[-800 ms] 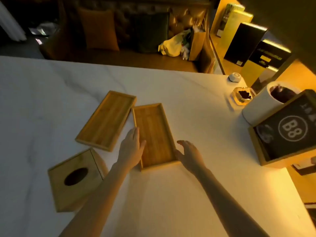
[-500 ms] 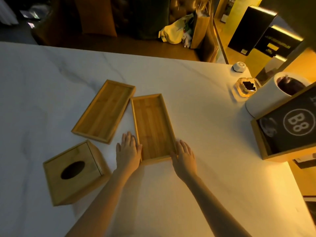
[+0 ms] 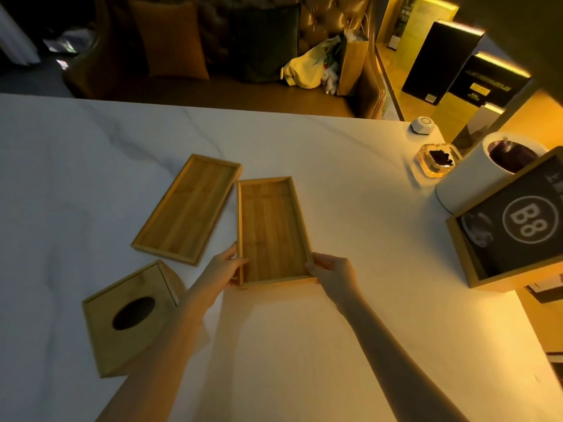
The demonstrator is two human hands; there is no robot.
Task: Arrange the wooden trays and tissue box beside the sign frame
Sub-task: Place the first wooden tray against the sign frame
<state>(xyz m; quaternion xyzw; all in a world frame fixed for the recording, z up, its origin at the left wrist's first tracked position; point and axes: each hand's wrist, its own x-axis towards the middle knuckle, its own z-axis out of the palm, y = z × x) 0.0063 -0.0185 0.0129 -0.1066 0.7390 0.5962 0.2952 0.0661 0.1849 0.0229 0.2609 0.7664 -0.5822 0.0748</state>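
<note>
Two shallow wooden trays lie on a white marble table (image 3: 274, 345). The right tray (image 3: 271, 226) is gripped at its near corners: my left hand (image 3: 222, 269) holds the near left corner, my right hand (image 3: 332, 271) the near right corner. Its near end looks slightly lifted. The left tray (image 3: 187, 208) lies angled beside it, untouched. A square wooden tissue box (image 3: 131, 315) with an oval hole sits at the near left. The sign frame (image 3: 515, 226), wood-edged with a dark "B8" panel, stands at the right edge.
A white cylinder (image 3: 469, 181) stands behind the sign frame. A glass ashtray (image 3: 437, 159) and a small white puck (image 3: 423, 124) lie at the far right corner. Beyond the table's far edge are a sofa with cushions and a bag; dark boxes stand at right.
Both hands went from lying flat beside the right tray's near end to closing on its near corners. The tray has straightened and its near end has risen a little.
</note>
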